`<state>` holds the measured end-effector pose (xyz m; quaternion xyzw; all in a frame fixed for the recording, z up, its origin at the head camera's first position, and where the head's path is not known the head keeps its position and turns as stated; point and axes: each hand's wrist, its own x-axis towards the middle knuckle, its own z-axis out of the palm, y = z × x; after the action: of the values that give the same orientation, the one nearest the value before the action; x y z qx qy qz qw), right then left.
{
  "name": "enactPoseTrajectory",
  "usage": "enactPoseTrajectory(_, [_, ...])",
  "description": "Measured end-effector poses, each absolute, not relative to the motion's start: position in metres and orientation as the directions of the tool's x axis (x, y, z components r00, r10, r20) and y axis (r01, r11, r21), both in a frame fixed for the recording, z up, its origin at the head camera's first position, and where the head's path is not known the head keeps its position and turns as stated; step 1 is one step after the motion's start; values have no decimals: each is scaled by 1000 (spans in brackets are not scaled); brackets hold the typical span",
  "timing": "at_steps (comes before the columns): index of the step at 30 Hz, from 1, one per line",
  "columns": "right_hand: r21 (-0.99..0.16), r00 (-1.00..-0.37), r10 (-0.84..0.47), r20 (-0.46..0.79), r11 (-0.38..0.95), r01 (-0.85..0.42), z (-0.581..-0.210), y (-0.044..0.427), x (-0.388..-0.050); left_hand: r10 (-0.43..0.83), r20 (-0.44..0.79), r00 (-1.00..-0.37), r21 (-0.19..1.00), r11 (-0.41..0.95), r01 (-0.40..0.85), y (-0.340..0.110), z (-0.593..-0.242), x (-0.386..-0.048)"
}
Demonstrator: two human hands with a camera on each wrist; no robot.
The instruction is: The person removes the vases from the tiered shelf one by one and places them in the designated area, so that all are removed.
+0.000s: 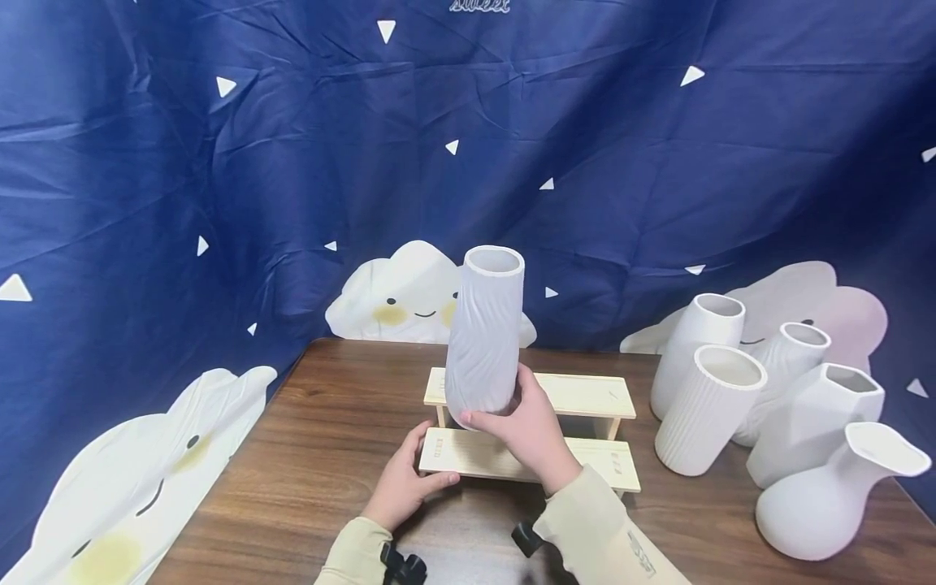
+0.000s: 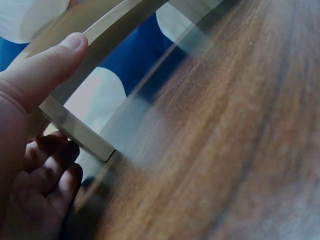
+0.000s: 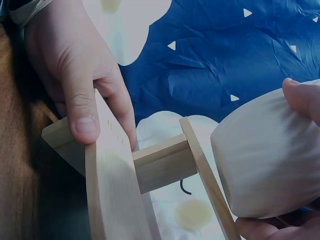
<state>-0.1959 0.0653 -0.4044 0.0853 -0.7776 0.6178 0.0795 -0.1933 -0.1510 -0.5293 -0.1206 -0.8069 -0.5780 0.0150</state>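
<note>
A tall white vase point(image 1: 485, 333) with wavy ridges stands upright in my right hand point(image 1: 535, 424), its thumb and fingers gripping the lower part. The vase's base is raised above a two-step wooden stand point(image 1: 595, 461), apart from the boards in the right wrist view. My left hand point(image 1: 408, 485) grips the left end of the stand's lower step. In the right wrist view its thumb point(image 3: 85, 125) lies on the board's front edge, and the fingers reach round behind. From the left wrist view, curled fingers point(image 2: 52, 175) show beside a leg of the stand point(image 2: 82, 132).
Several white vases stand to the right: a ribbed one point(image 1: 705, 418), a tall smooth one point(image 1: 695, 349), a wavy one point(image 1: 793, 349), a faceted one point(image 1: 812, 422) and a round-bellied one point(image 1: 812, 512). The brown wooden table point(image 1: 292, 487) backs onto a blue cloth point(image 1: 439, 162).
</note>
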Motion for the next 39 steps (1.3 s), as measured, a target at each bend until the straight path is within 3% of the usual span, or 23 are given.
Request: enactPoseTrajectory(39, [-960, -976, -24, 216, 176, -217, -417, 82, -171, 178, 167, -970, 912, 345, 220, -151, -526, -193])
